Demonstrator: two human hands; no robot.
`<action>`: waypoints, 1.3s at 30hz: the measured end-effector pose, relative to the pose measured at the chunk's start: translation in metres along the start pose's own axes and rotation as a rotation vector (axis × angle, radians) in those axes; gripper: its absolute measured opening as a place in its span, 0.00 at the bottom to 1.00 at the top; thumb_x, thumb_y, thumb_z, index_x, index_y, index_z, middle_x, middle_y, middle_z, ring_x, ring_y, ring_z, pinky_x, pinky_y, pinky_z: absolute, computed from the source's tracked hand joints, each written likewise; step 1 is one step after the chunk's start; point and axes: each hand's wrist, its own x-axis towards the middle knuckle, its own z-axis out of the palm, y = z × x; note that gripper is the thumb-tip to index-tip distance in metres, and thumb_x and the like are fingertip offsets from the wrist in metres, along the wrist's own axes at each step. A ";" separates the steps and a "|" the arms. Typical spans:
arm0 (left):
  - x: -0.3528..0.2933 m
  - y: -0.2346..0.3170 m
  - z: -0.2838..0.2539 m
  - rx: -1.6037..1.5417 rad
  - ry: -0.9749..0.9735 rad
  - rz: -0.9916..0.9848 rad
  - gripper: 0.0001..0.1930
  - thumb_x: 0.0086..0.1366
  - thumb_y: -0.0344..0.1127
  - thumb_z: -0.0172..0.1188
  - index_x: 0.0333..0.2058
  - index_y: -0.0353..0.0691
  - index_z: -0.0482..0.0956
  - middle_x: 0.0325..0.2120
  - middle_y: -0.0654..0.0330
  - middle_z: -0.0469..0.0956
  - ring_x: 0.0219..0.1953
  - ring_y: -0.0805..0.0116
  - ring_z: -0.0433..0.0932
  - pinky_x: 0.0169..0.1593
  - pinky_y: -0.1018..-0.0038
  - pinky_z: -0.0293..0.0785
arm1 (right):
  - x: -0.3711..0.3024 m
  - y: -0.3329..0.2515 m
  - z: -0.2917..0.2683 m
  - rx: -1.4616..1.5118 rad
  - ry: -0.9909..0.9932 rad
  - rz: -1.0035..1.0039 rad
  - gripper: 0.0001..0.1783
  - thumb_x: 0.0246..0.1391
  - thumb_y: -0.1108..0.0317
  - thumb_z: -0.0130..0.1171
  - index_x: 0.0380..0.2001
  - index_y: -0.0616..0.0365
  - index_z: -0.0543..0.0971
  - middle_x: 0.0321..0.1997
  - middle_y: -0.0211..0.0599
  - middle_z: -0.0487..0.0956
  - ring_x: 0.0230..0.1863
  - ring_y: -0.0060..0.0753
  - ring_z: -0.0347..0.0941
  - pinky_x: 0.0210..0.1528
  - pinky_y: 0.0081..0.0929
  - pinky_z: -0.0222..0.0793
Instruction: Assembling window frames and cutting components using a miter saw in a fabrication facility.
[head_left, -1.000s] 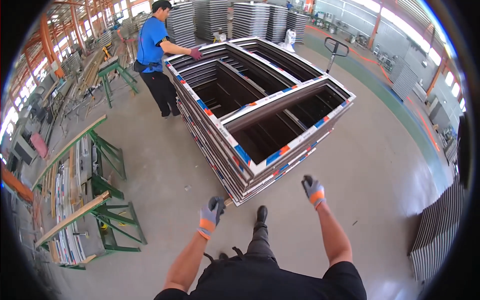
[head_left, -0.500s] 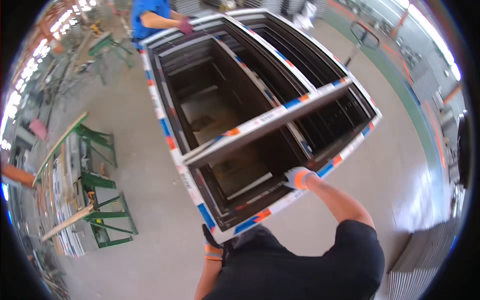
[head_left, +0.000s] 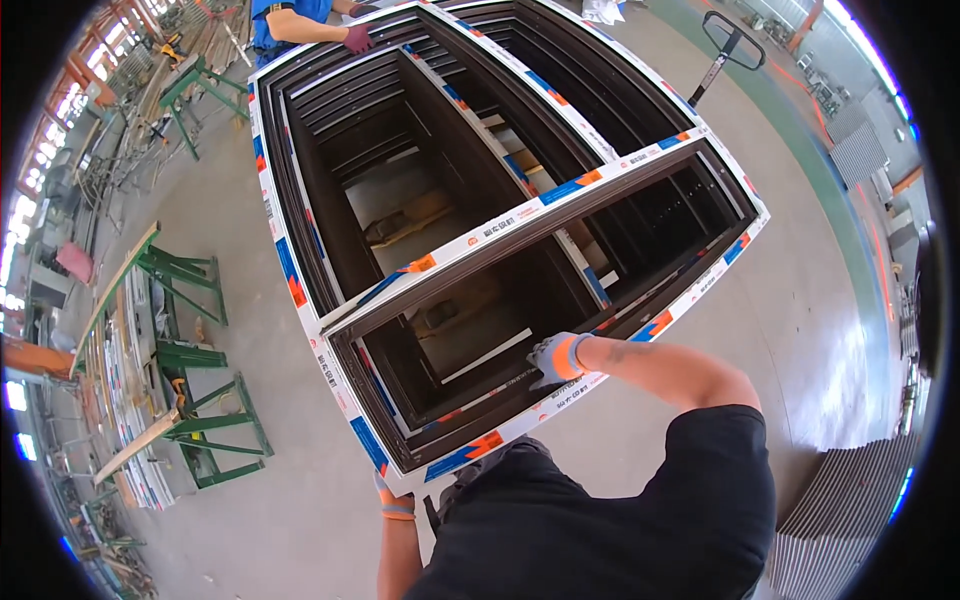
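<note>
A stack of large dark brown window frames (head_left: 470, 240), their edges covered in white, blue and orange protective tape, fills the middle. My right hand (head_left: 560, 360), in a grey and orange glove, is hooked over the near rail of the top frame, fingers pointing into the opening. At the near left corner my left hand (head_left: 394, 497) is held up against the frame; the corner hides its fingers. Across the stack a co-worker's maroon-gloved hand (head_left: 358, 40) rests on the far rail.
To the left, green trestles (head_left: 195, 355) carry long profiles, and another green trestle (head_left: 195, 90) stands farther back. A pallet-jack handle (head_left: 728, 50) rises beyond the stack's right side. Ribbed grey material (head_left: 845, 510) is stacked at the lower right.
The stack has shifted toward the left in view. My right hand shifts left with the near rail. My left hand's fingers, visible beside the corner before, are now hidden behind it.
</note>
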 end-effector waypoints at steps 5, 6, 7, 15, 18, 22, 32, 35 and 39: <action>-0.009 0.000 0.018 0.031 0.049 0.077 0.21 0.69 0.44 0.48 0.56 0.39 0.72 0.47 0.56 0.79 0.46 0.58 0.79 0.50 0.61 0.77 | -0.006 0.007 -0.001 -0.025 0.083 -0.061 0.38 0.56 0.35 0.48 0.51 0.61 0.75 0.51 0.49 0.77 0.55 0.51 0.72 0.59 0.40 0.67; -0.015 0.000 0.024 0.062 0.072 0.118 0.21 0.70 0.43 0.47 0.56 0.38 0.72 0.47 0.56 0.78 0.46 0.58 0.79 0.49 0.61 0.78 | -0.008 0.007 0.000 -0.027 0.082 -0.067 0.38 0.56 0.35 0.48 0.51 0.61 0.75 0.51 0.49 0.77 0.55 0.51 0.72 0.59 0.40 0.67; -0.020 0.000 0.026 -0.017 0.123 0.090 0.21 0.70 0.42 0.47 0.55 0.36 0.72 0.47 0.54 0.78 0.45 0.58 0.79 0.49 0.61 0.78 | -0.012 0.005 -0.004 -0.029 0.089 -0.095 0.38 0.55 0.35 0.50 0.52 0.61 0.75 0.52 0.49 0.77 0.55 0.52 0.72 0.58 0.40 0.67; -0.075 0.005 0.063 -0.016 0.269 0.317 0.17 0.69 0.37 0.45 0.46 0.32 0.76 0.36 0.56 0.80 0.35 0.63 0.80 0.41 0.67 0.79 | -0.020 0.114 0.043 0.102 -0.103 -0.093 0.38 0.50 0.31 0.56 0.49 0.54 0.78 0.48 0.47 0.80 0.49 0.51 0.76 0.53 0.43 0.70; -0.100 0.007 0.048 0.187 0.271 0.377 0.14 0.67 0.32 0.49 0.45 0.32 0.77 0.35 0.57 0.80 0.34 0.67 0.79 0.39 0.71 0.78 | -0.037 0.109 0.042 0.067 -0.097 -0.107 0.38 0.50 0.31 0.56 0.48 0.54 0.78 0.46 0.49 0.80 0.48 0.53 0.76 0.53 0.43 0.69; -0.142 0.035 -0.005 0.182 0.359 0.495 0.13 0.65 0.30 0.52 0.45 0.31 0.78 0.36 0.57 0.81 0.34 0.68 0.79 0.38 0.73 0.77 | -0.057 0.013 0.011 0.017 -0.147 -0.095 0.38 0.52 0.32 0.54 0.49 0.56 0.77 0.48 0.51 0.79 0.51 0.53 0.75 0.54 0.44 0.69; -0.257 0.136 -0.097 -0.449 0.108 0.743 0.26 0.73 0.47 0.40 0.59 0.34 0.68 0.54 0.52 0.74 0.55 0.58 0.73 0.62 0.65 0.65 | -0.089 -0.204 -0.028 -0.131 -0.129 -0.264 0.26 0.57 0.44 0.53 0.48 0.54 0.76 0.40 0.55 0.80 0.44 0.57 0.76 0.46 0.44 0.72; -0.292 0.209 -0.099 -0.240 0.386 0.824 0.24 0.73 0.43 0.42 0.60 0.33 0.67 0.52 0.53 0.75 0.54 0.65 0.74 0.62 0.69 0.66 | -0.092 -0.278 -0.036 -0.123 -0.091 -0.273 0.24 0.57 0.48 0.53 0.48 0.53 0.77 0.41 0.52 0.81 0.44 0.52 0.78 0.47 0.43 0.71; -0.308 0.229 -0.143 -0.125 0.452 0.893 0.23 0.73 0.46 0.44 0.56 0.34 0.71 0.46 0.56 0.79 0.47 0.69 0.77 0.52 0.73 0.73 | -0.092 -0.326 -0.031 -0.036 -0.182 -0.335 0.26 0.60 0.47 0.50 0.47 0.58 0.78 0.43 0.54 0.80 0.46 0.55 0.77 0.49 0.43 0.71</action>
